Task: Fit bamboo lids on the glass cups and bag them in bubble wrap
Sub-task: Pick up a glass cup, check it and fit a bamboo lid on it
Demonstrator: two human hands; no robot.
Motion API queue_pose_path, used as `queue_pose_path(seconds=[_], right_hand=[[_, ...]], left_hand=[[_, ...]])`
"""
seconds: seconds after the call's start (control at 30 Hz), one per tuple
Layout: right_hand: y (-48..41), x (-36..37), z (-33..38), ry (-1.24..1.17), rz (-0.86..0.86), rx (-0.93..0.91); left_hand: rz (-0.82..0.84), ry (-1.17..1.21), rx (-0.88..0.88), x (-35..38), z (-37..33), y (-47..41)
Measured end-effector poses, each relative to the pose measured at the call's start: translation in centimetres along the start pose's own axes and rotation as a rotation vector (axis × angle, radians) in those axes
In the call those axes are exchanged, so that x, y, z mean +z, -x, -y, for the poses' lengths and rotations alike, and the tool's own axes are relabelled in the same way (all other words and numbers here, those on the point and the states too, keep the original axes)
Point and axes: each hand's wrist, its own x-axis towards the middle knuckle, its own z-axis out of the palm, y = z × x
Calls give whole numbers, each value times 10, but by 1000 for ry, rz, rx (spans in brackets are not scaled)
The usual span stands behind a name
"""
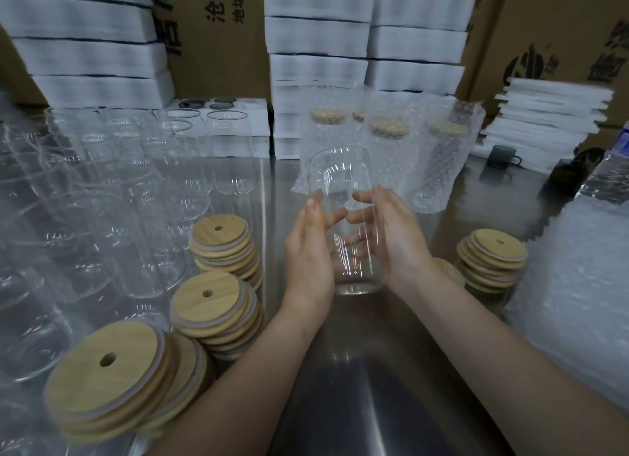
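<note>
Bags (474, 122) behind hold lidded glasses (389, 129). An empty cup (340, 176) is clasped by the left hand (309, 248) and right hand (398, 241), both curled round it.

The brown cardboard carton (218, 47) at the back, left of centre, carries black Chinese print turned on its side: 沧州 in bold, and beside it the smaller 地址 with a colon (whatever follows is cut off at the top edge). Larger characters on its left are half hidden. The right-hand carton (561, 40) shows a round dark logo (524, 68) and cropped, unreadable characters
</note>
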Motion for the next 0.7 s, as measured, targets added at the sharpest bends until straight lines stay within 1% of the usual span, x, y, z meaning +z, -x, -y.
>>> queue_pose_path(seconds=[0.17,0.23,0.3,0.4,0.5,0.57,0.63,0.7], right_hand=[[1,0,2,-85,-83,21],[1,0,1,-87,-120,11],[1,0,1,-74,-112,12],[1,2,1,-95,21,61],[5,7,4,-235,201,146],[8,7,3,-269,305,215],[9,5,3,-200,372,221],[9,4,3,-86,386,155]], left_hand=[[52,97,-105,-3,0,-5],[65,90,-132,-5,2,-7],[68,76,-140,-5,4,-8],[6,23,-108,-5,5,-8],[-100,31,9,-9,3,-11],[-161,-8,81,-15,3,-16],[-198,-28,106,-18,2,-17],[-201,-8,100,-15,3,-14]])
